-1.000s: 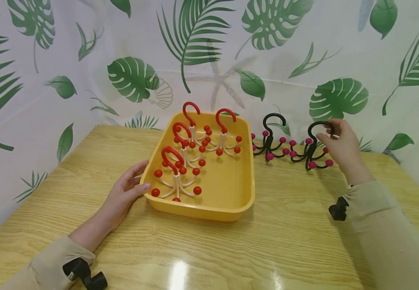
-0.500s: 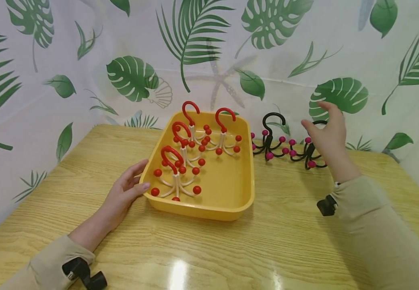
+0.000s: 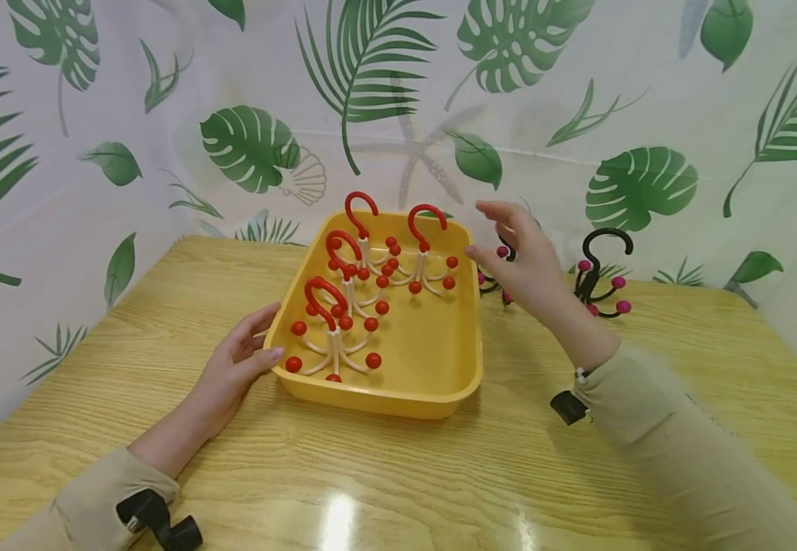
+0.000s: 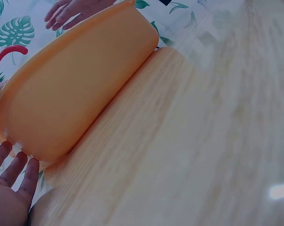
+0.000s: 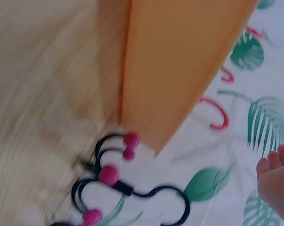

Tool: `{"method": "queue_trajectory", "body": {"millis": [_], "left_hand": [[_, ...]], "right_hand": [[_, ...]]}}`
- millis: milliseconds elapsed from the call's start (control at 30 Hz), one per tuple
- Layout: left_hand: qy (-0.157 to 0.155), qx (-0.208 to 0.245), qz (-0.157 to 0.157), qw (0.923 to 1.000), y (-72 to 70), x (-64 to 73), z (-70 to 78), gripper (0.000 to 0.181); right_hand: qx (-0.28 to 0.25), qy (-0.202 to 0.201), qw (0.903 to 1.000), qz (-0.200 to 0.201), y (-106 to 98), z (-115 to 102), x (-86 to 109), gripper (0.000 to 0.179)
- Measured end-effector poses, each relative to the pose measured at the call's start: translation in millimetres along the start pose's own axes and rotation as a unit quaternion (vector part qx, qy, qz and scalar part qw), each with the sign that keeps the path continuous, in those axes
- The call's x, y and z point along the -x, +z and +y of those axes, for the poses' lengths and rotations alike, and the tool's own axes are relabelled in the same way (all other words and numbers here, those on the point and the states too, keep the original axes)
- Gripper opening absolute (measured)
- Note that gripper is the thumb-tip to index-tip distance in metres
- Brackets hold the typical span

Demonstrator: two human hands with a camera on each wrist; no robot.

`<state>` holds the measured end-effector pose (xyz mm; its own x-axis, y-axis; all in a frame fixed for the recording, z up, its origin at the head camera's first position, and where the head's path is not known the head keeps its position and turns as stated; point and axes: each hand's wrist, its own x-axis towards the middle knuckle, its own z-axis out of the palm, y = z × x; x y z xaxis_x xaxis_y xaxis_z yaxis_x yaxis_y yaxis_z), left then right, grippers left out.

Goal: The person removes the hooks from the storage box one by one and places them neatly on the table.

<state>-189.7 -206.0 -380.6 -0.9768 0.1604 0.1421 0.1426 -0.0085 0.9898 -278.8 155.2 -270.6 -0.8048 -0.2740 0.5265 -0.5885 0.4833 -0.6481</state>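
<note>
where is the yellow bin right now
In the head view, the yellow bin sits near the middle of the table, the left hand at its left edge and the black hooks to its right.

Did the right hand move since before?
Yes: the right hand moved left, away from the rightmost black hook and over to the tray's side.

Wood-grain tabletop [image 3: 508, 459], yellowish; bright glare patch [image 3: 338, 520] in foreground. Behind, white backdrop [image 3: 164, 145] printed with green palm fronds [image 3: 380, 69], monstera leaves [image 3: 249, 149], faint starfish [image 3: 417, 149], shell outline [image 3: 305, 177].
</note>
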Motion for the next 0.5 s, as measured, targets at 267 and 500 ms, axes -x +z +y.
{"method": "queue_trajectory", "body": {"millis": [267, 500], "left_hand": [[0.004, 0.005, -0.003, 1.0, 1.0, 0.6, 0.6, 0.061], [0.008, 0.005, -0.002, 1.0, 0.8, -0.1, 0.5, 0.062]], "right_hand": [[-0.091, -0.05, 0.9922, -0.068, 40, -30, 3.8, 0.051], [-0.115, -0.055, 0.9842, -0.122, 70, -41, 9.4, 0.053]]}}
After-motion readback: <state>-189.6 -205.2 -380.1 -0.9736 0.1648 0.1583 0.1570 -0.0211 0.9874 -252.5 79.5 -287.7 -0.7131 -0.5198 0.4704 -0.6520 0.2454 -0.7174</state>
